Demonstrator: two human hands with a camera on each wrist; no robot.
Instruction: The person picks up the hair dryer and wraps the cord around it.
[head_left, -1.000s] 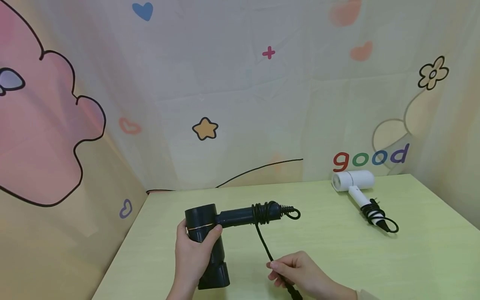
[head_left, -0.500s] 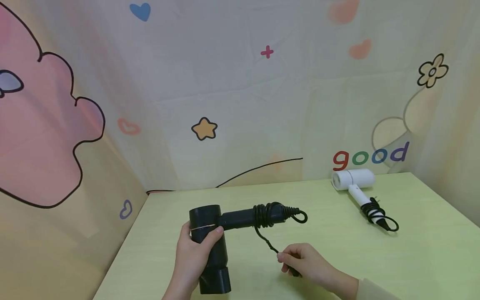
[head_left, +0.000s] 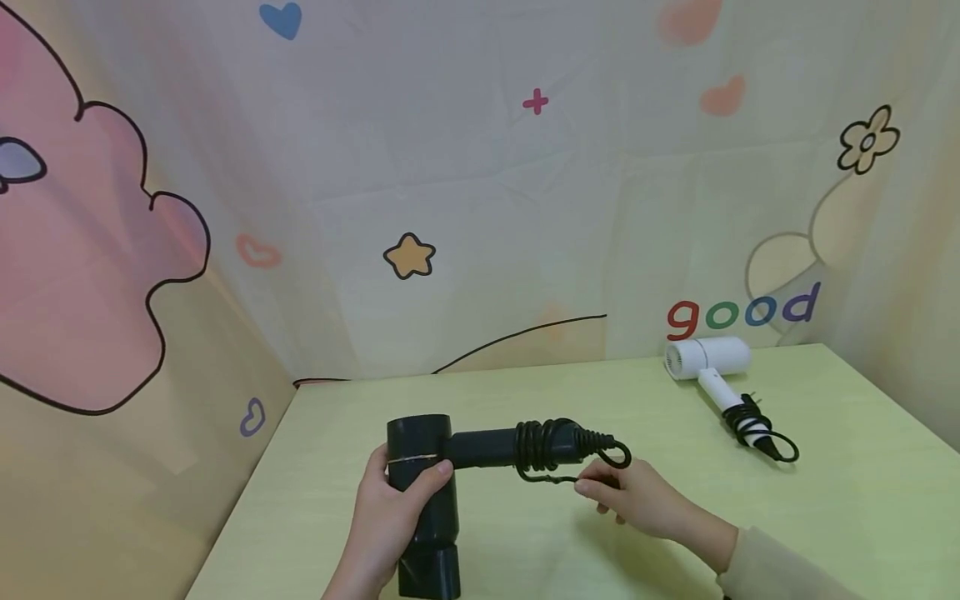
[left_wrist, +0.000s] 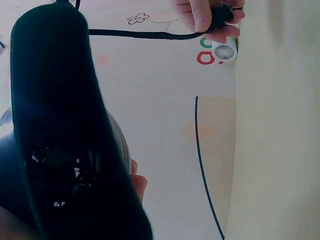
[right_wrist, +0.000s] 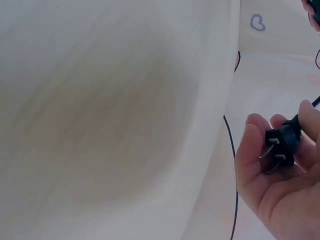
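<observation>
In the head view my left hand (head_left: 397, 508) grips the barrel of a black hair dryer (head_left: 431, 508), thumb across its front. The dryer's handle points right, with its black cord (head_left: 536, 446) coiled round the far part and a small loop at the tip. A short free length of cord runs to my right hand (head_left: 637, 500), which pinches it close to the plug. Seen from the right wrist, the two-pronged plug (right_wrist: 282, 145) lies within the curled fingers. The dryer's dark body (left_wrist: 55, 100) fills much of the left wrist view.
A white hair dryer (head_left: 708, 358) lies at the back right of the pale green table (head_left: 337, 433), its black cord (head_left: 750, 425) wound round the handle. Behind the table hangs a printed cloth (head_left: 487, 192) with cartoon shapes and the word "good".
My right hand has moved up and right, bringing the cord's free end up beside the handle. The black dryer has shifted slightly right and down in my left hand.
</observation>
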